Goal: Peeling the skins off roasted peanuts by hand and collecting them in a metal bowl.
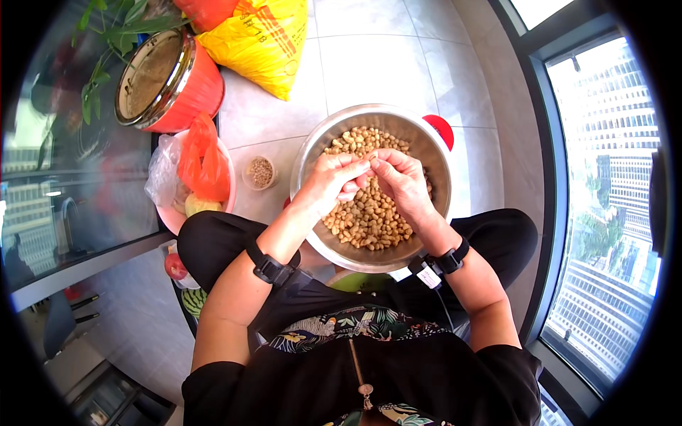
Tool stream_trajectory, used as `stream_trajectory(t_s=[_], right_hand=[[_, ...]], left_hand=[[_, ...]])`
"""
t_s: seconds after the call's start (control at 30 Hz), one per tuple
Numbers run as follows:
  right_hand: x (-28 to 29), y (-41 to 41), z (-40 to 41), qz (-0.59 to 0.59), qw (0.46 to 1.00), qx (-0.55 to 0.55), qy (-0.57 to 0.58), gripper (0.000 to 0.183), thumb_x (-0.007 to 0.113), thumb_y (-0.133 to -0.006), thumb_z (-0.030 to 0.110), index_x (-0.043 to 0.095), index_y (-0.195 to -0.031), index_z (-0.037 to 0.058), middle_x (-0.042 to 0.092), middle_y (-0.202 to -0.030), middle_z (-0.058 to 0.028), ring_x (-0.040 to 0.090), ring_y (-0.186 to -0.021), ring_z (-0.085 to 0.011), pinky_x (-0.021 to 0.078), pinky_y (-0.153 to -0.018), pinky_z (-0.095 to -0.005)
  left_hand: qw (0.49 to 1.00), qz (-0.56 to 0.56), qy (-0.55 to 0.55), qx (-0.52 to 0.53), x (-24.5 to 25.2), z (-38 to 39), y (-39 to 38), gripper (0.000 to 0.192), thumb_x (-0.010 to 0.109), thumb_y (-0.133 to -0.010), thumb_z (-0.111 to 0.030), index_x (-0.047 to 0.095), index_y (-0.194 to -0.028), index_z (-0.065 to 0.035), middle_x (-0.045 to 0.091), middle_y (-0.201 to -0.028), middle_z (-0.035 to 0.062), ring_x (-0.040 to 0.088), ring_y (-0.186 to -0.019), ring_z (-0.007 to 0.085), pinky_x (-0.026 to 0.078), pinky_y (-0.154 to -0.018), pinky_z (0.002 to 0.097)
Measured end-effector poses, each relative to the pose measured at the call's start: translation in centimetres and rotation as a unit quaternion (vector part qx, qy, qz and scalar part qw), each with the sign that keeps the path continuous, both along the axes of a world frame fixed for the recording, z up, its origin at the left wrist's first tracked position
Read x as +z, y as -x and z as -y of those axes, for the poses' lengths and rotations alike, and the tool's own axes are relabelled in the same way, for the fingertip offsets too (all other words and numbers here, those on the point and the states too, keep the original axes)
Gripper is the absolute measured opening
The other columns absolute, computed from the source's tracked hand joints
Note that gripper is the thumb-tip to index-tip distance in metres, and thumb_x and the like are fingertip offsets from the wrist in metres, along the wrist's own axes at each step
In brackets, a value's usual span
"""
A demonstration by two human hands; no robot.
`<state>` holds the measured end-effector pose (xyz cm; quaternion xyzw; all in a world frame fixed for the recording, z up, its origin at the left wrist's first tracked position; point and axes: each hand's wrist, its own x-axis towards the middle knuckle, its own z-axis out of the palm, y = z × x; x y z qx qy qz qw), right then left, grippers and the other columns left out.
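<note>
A wide stainless steel basin [314, 234] stands in front of me, holding a heap of unshelled peanuts [367, 218]. Above the heap, my left hand [335, 178] and my right hand [402, 178] meet at the fingertips. Pinched between both thumbs and forefingers is a small tan peanut [373, 156], mostly covered by the fingers. The other fingers of my left hand curl inward, and I cannot tell whether they enclose anything. Left of the basin, a small clear plastic cup [261, 173] on the floor contains small pale brown pieces that look like shelled kernels.
A pink basin [232, 183] with a red plastic bag [202, 162] stands at left. Behind it are a red pot [194, 90] and a yellow bag [261, 48]. Something red [441, 132] shows beside the steel rim. A window [602, 213] runs along the right.
</note>
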<state>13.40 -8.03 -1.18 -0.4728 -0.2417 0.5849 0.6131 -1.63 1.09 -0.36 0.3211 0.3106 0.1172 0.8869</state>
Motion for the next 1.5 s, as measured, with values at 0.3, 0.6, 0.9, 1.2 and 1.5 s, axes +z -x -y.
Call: stream_trajectory(t_s=[0.3,0.6,0.9,1.2,1.5], right_hand=[[-0.3,0.1,-0.1,0.272,0.961,0.011,-0.038,0.012,0.060,-0.090,0.012,0.066,-0.091,0.0014,0.065,-0.076,-0.0019,0.057,-0.067,-0.0065,0.0463,-0.057,-0.0220],[1.2,-2.3,-0.5,-0.092,0.995,-0.024,0.013,0.015,0.041,-0.085,0.017,0.049,-0.081,0.0052,0.050,-0.060,-0.0046,0.033,-0.041,-0.0071,0.0269,-0.038,-0.0202],[-2.5,-4.4,-2.9,0.082,0.994,-0.032,0.061,0.025,0.058,-0.087,0.027,0.063,-0.089,0.0029,0.060,-0.070,-0.0070,0.048,-0.050,-0.0127,0.0374,-0.047,-0.0256],[-10.7,-4.3,-2.0,0.736,0.672,0.060,0.049,0.011,0.059,-0.079,0.022,0.068,-0.078,0.0156,0.064,-0.078,-0.0069,0.064,-0.070,-0.0277,0.0519,-0.061,-0.0408],[-11.1,-3.9,-2.7,0.768,0.633,0.083,0.056,0.014,0.058,-0.078,0.022,0.067,-0.079,0.0103,0.064,-0.077,-0.0103,0.064,-0.068,-0.0269,0.0512,-0.058,-0.0391]], left_hand=[[0.999,-0.039,-0.006,0.011,-0.4,0.3,0.0,0.009,0.053,-0.087,-0.007,0.059,-0.081,-0.0026,0.054,-0.068,0.0012,0.041,-0.052,0.0024,0.029,-0.042,0.0156],[0.997,-0.050,-0.053,-0.005,-0.2,-0.1,0.0,0.014,0.050,-0.084,-0.009,0.060,-0.084,0.0010,0.054,-0.068,0.0024,0.040,-0.052,0.0036,0.029,-0.042,0.0163],[0.995,-0.065,-0.045,0.055,-0.7,-0.4,0.2,0.027,0.057,-0.089,-0.024,0.053,-0.067,-0.0080,0.050,-0.066,-0.0003,0.039,-0.053,0.0045,0.027,-0.042,0.0176],[0.994,-0.081,-0.060,0.035,-0.2,-0.1,-0.1,0.029,0.059,-0.090,-0.027,0.053,-0.068,-0.0094,0.045,-0.062,-0.0023,0.036,-0.049,0.0033,0.024,-0.040,0.0175],[0.995,-0.081,-0.055,0.026,-0.7,0.0,-0.1,0.028,0.058,-0.091,-0.025,0.055,-0.070,-0.0078,0.046,-0.062,-0.0026,0.035,-0.048,0.0030,0.023,-0.040,0.0171]])
